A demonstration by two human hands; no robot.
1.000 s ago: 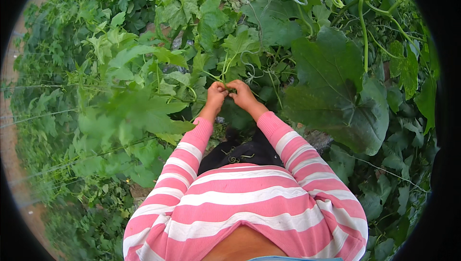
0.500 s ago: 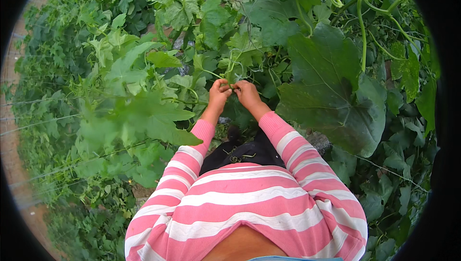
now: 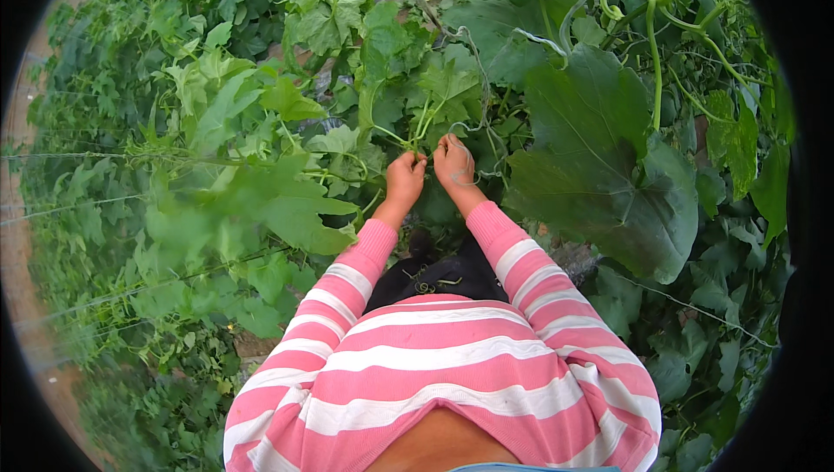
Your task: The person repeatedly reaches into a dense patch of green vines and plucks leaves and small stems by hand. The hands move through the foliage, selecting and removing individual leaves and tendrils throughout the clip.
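Your left hand point(image 3: 405, 182) is pinching the vine point(image 3: 423, 125) straight ahead; your right hand point(image 3: 455, 166) is sitting just beside it, string point(image 3: 483, 81) draping across, its grip unclear. You're best pinching lightly, sparing the vine.

This is a growing plot, a vegetable garden or farm field planted with climbing vines point(image 3: 423, 118). Lobed green leaves point(image 3: 234, 107) crowd the ground on nearly every side, with one broad dark leaf point(image 3: 599, 168) at the right and a curling green stem point(image 3: 654, 64) above it. Thin wires point(image 3: 74, 209) run across the greenery at the left, and a grey string point(image 3: 479, 72) hangs among the plants. The brown strip point(image 3: 17, 246) along the blurred left edge looks like a bare-earth path.
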